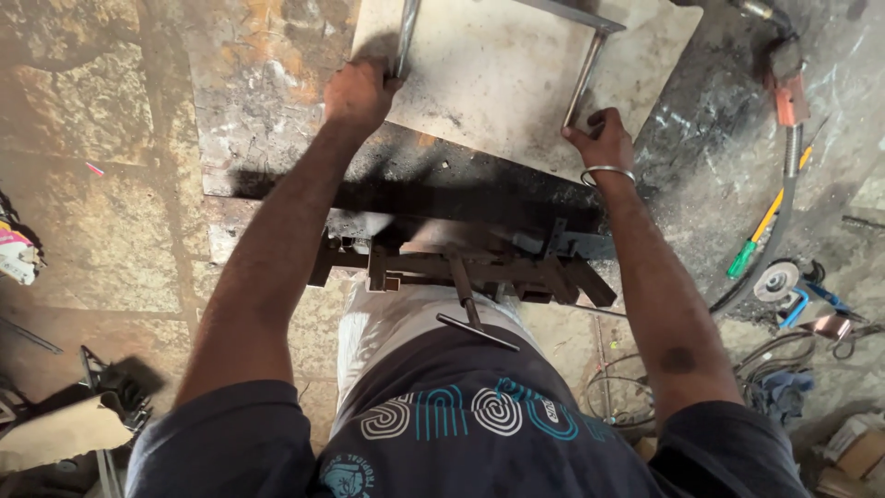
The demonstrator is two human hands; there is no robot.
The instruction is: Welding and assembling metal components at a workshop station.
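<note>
Overhead, left hand (pixel 358 92) gripping metal frame (pixel 590 65) leg, right hand (pixel 601 138) closed on other leg, pale board (pixel 498 83) beneath

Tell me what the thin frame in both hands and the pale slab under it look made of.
Thin frame: likely bare steel rod, grey with a dull sheen, gripped by the left hand and right hand. Pale slab: probably stone or board; matte, dusty, scuffed.

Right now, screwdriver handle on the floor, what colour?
Green, on the screwdriver with a yellow shaft; head view.
</note>
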